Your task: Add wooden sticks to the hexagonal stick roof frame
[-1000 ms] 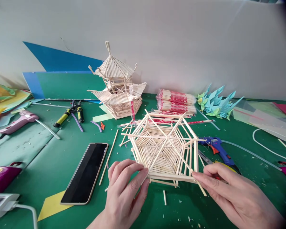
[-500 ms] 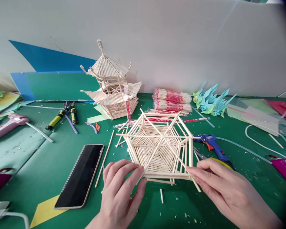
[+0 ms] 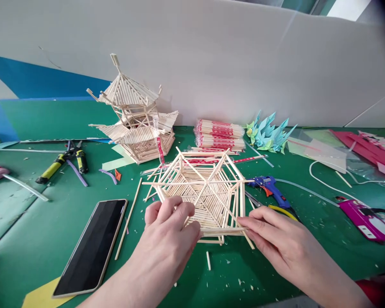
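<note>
A six-sided frame of thin wooden sticks [image 3: 206, 181], with sticks crossing over its top and a floor of packed sticks, rests on the green table. Curled over its near left corner is my left hand [image 3: 170, 239], closed on the frame, its fingertips hidden behind the knuckles. At the near right corner, my right hand [image 3: 276, 239] pinches the end of the wooden stick [image 3: 221, 231] that runs along the near edge. Beyond stands a two-tiered stick pagoda [image 3: 131, 92]. A short cut stick [image 3: 208, 261] lies in front of the frame.
Left lie a phone [image 3: 91, 246], a loose stick [image 3: 128, 218] and yellow-handled pliers [image 3: 64, 160]. A blue glue gun [image 3: 271, 188] sits close by my right hand. Bundled sticks [image 3: 220, 134] and folded blue paper [image 3: 271, 132] are at the back, a magenta device [image 3: 367, 220] far right.
The view has swung slightly right, so things appear further left. My left hand has turned over, its fingers now curled down at the corner. My right hand keeps its pinch.
</note>
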The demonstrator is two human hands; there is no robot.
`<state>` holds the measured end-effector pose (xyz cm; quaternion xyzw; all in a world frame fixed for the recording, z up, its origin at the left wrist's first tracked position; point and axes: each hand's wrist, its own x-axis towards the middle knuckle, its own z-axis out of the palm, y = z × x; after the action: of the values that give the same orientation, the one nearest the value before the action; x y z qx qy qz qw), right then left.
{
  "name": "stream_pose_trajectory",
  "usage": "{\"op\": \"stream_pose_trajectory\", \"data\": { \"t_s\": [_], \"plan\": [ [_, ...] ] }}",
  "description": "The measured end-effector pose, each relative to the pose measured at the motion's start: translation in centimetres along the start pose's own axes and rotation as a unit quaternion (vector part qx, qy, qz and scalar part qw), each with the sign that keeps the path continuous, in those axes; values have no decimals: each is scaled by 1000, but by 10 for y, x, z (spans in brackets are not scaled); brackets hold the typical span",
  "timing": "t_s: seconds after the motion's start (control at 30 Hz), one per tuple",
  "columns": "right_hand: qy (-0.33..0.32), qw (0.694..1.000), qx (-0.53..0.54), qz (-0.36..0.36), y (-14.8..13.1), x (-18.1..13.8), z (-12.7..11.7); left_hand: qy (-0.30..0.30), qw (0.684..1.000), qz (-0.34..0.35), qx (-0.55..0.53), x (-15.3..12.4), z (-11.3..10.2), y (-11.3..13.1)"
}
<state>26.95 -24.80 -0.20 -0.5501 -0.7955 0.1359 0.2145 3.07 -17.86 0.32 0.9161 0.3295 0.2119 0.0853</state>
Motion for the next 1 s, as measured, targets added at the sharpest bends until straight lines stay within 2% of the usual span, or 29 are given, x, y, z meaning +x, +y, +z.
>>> {"op": "stream_pose_trajectory", "data": {
  "t_s": [0.07,0.27,0.53,0.73,0.83,1.0],
  "plan": [
    [-14,1000,16,14,0,-1,-1,-18,1000,7,0,-1,0,-2],
    [-23,999,38,33,1,-2,-2,-21,1000,18,-15,0,4,-5],
    [-8,1000,28,1,4,-2,1,-61,998,-18,-21,-8,-20,-8],
    [2,1000,17,-14,7,-5,3,-40,998,-49,-28,-23,-19,-17],
    [11,1000,12,-19,7,-6,3,-16,997,-56,-45,-24,-16,-17],
    [17,999,1,-28,5,-6,3,-11,997,-52,-56,-23,-15,-15]
  ]
}}
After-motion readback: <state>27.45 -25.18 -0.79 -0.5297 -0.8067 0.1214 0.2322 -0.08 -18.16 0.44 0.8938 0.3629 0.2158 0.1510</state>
